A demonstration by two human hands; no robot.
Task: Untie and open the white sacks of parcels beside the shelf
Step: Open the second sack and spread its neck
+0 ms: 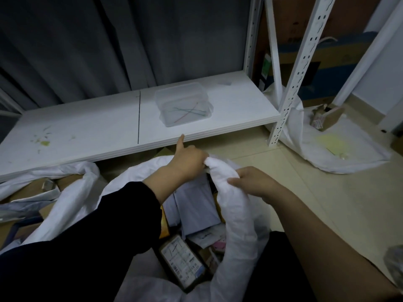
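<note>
Head view: left hand (187,159) and right hand (254,182) both grip rolled rim of white sack (237,216), on floor (294,171) before shelf (87,127). Best roll rim down evenly, exposing parcels (192,205).

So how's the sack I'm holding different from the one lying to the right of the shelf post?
The held sack stands up, its rolled rim gripped by the left hand and right hand; the right sack lies slumped on the floor, untouched. The held sack gapes wide over many parcels; the right sack shows only a brown box at its mouth. Both are white.
</note>
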